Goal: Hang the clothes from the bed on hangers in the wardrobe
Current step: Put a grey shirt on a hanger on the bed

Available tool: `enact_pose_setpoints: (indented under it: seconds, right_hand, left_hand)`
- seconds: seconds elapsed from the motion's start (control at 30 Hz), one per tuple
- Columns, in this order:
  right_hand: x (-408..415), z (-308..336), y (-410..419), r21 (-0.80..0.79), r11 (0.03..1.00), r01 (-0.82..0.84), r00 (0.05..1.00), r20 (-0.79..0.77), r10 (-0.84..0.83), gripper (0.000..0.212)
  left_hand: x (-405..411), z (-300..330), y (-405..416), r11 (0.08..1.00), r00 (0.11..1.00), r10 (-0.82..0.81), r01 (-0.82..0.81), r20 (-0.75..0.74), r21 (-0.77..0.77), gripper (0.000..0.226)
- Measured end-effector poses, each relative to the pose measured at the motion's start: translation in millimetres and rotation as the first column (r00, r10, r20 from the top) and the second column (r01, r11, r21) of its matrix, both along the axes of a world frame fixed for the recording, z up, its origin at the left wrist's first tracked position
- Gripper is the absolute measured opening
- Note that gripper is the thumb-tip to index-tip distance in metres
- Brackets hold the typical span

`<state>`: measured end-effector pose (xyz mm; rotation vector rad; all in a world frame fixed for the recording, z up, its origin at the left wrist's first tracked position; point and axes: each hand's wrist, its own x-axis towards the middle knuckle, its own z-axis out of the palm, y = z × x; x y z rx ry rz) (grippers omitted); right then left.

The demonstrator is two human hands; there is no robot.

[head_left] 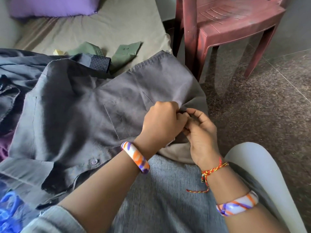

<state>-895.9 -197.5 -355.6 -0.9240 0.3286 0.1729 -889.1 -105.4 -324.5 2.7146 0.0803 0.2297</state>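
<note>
Blue patterned cloth (10, 209): being glimpsed at the lower left edge, blurred.
Dark garments (15, 64): being left heaped at the left of the bed, a dotted cuff (99, 63) showing.
Purple pillow (52, 5): being kept at the head of the bed (94, 29), on the olive sheet.
Green shirt (124, 52): being seen beyond the heap, mostly covered.
Grey shirt (75, 106): being spread on the bed, chest pocket (124, 118) up, a button (94, 161) showing.
Left hand (161, 121): being curled tight, the grey shirt's edge pinched.
Right hand (202, 135): being pressed against the left hand, fingers clamped on the same edge.
Maroon plastic chair (223, 26): being left on the speckled floor (269, 101), beside the bed.
</note>
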Motion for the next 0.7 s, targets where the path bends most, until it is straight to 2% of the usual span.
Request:
enact_pose_setpoints:
  seconds: [0.07,0.13,0.23,0.27,0.4,0.5,0.6,0.7]
  right_hand:
    - [0.3,0.6,3.3,-0.088,0.996,0.029,0.999,0.042,-0.026,0.026]
    - [0.3,0.0,4.8,-0.133,0.988,0.080,0.996,0.054,-0.074,0.027]
    - [-1.3,-2.3,7.3,-0.098,0.988,0.123,0.992,0.033,-0.121,0.029]
    - [-1.6,-3.3,8.7,-0.102,0.987,0.125,0.992,0.032,-0.122,0.030]
    - [-5.4,-3.2,15.3,-0.231,0.965,0.124,0.991,0.083,-0.108,0.031]
    - [-11.6,-0.9,8.9,-0.307,0.936,0.172,0.984,0.095,-0.150,0.029]
    - [-15.1,3.9,0.6,-0.276,0.937,0.216,0.968,0.183,-0.170,0.029]
    - [-21.2,18.4,15.8,-0.223,0.966,0.132,0.962,0.263,-0.071,0.029]
  left_hand:
    - [0.6,-2.1,0.3,0.999,1.000,-0.005,0.006,0.008,-0.041,0.027]
    - [1.3,-2.1,2.0,0.984,0.999,0.041,-0.040,0.003,-0.172,0.029]
    - [4.5,1.3,5.7,0.889,0.976,0.101,-0.175,-0.192,-0.422,0.023]
    - [5.1,0.6,6.0,0.882,0.969,0.105,-0.194,-0.223,-0.429,0.023]
    - [-1.6,-1.4,1.7,0.970,0.986,0.102,-0.127,-0.129,-0.205,0.021]
    - [-8.5,7.4,5.0,0.996,0.978,0.092,-0.091,-0.187,0.011,0.028]
    - [-15.6,33.1,33.2,0.988,0.972,0.140,-0.127,-0.187,0.083,0.042]
    - [-41.3,61.2,89.0,0.964,0.958,0.265,-0.261,-0.107,0.052,0.035]
